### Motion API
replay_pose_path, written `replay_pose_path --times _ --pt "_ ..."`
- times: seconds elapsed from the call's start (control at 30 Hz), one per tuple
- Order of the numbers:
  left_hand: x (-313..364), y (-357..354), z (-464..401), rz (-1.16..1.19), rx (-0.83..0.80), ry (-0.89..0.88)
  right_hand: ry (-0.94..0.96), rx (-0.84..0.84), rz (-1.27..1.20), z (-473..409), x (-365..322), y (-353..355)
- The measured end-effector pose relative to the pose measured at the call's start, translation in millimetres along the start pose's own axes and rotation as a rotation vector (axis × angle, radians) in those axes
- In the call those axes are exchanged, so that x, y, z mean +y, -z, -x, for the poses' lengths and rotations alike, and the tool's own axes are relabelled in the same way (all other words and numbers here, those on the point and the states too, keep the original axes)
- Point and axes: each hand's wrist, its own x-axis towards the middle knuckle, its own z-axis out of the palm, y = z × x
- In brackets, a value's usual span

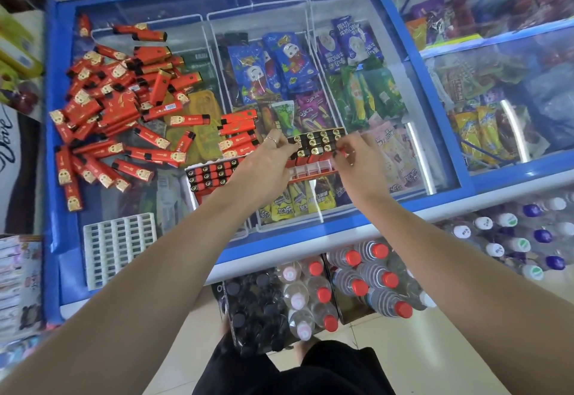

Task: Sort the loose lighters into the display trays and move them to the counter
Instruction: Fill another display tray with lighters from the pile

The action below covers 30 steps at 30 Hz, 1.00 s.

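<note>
A heap of loose red lighters (102, 105) lies on the left of the freezer's glass lid (372, 53). A red display tray (310, 169) sits on the glass at the centre, partly filled with upright lighters (208, 175) showing black and gold tops. My left hand (273, 152) and my right hand (351, 149) together grip a block of several upright lighters (316, 143) from either end, just above the tray's right half. A few more red lighters (237, 124) are stacked just left of my left hand. An empty white tray (119, 247) lies at the near left.
The chest freezer holds ice-cream packets under sliding glass, with a blue frame (419, 59) between its sections. Packs of bottled water (366, 279) and dark-capped bottles (257, 307) stand on the floor against its front. Shelves and packets crowd the left edge.
</note>
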Motion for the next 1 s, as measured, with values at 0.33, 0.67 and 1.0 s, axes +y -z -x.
replay_pose_path --times 0.33,0.67,1.0 --pt "-55 56 11 0.066 0.191 0.122 0.202 0.126 -0.005 -18 -60 -11" --pt "-171 91 29 -0.052 0.133 0.320 0.354 -0.417 0.407 -75 -145 -96" --pt "-215 86 26 -0.087 0.016 0.249 0.192 -0.593 0.664 -110 -161 -137"
